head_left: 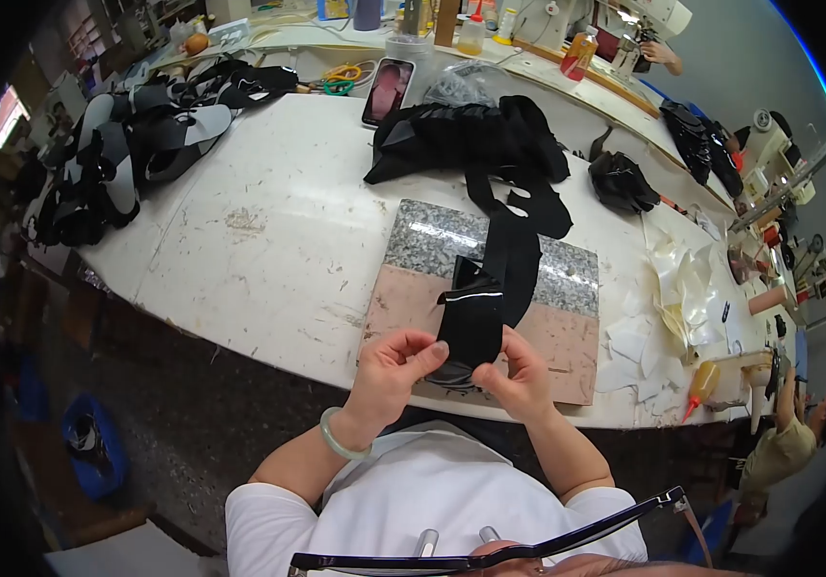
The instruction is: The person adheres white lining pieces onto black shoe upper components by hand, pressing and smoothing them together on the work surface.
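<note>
Over the granite slab (pixel 432 231), your left hand (pixel 392 373) and right hand (pixel 522 383) both pinched the black fabric piece (pixel 471 329) — uneven pull could have skewed its edge.

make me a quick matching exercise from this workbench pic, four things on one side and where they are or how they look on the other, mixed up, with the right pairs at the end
Things
1. black piece
2. phone
3. bracelet
4. board

Places and states
a. around the wrist of the left hand
b. flat on the table, partly speckled grey, partly pinkish
c. held between the left hand and the right hand
d. screen lit, close to the black pile

Right pairs: 1-c, 2-d, 3-a, 4-b
</note>
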A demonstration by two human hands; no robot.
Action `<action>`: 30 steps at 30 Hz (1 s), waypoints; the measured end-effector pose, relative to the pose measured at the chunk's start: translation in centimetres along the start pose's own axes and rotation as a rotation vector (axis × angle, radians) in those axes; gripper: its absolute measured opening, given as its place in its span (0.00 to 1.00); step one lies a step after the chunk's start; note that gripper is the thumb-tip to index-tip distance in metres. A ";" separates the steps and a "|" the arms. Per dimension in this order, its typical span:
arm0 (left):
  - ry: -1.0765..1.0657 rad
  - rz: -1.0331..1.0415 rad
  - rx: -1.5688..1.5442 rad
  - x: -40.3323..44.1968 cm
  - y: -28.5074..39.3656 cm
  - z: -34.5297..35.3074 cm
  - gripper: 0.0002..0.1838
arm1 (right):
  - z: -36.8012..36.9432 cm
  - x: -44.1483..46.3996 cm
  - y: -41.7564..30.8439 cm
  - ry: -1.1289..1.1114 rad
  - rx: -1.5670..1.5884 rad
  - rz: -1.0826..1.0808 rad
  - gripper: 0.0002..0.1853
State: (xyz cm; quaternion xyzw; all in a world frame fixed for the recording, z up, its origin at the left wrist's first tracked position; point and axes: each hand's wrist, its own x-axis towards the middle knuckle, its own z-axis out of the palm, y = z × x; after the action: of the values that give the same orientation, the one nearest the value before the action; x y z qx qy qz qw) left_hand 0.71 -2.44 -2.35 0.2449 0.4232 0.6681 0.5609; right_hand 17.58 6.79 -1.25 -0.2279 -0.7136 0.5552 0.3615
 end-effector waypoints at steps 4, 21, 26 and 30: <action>-0.011 -0.068 -0.107 0.3 0.4 0.0 0.11 | 0.1 0.0 1.4 0.009 0.238 0.115 0.13; -0.032 0.098 0.254 0.1 0.2 0.8 0.09 | -0.7 -0.4 1.4 0.063 0.603 0.219 0.18; -0.045 0.324 0.497 2.1 4.0 -0.8 0.11 | -2.0 1.1 -0.5 -0.043 0.430 0.170 0.15; -0.361 0.176 0.382 3.5 1.9 -1.2 0.17 | -1.5 2.8 -2.9 -0.092 0.103 -0.042 0.12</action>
State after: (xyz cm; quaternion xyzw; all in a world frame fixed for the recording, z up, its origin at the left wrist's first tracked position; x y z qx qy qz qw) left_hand -2.16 0.54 -1.87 0.4969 0.4118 0.5680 0.5107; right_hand 17.25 8.96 2.40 -0.1683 -0.7045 0.5933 0.3513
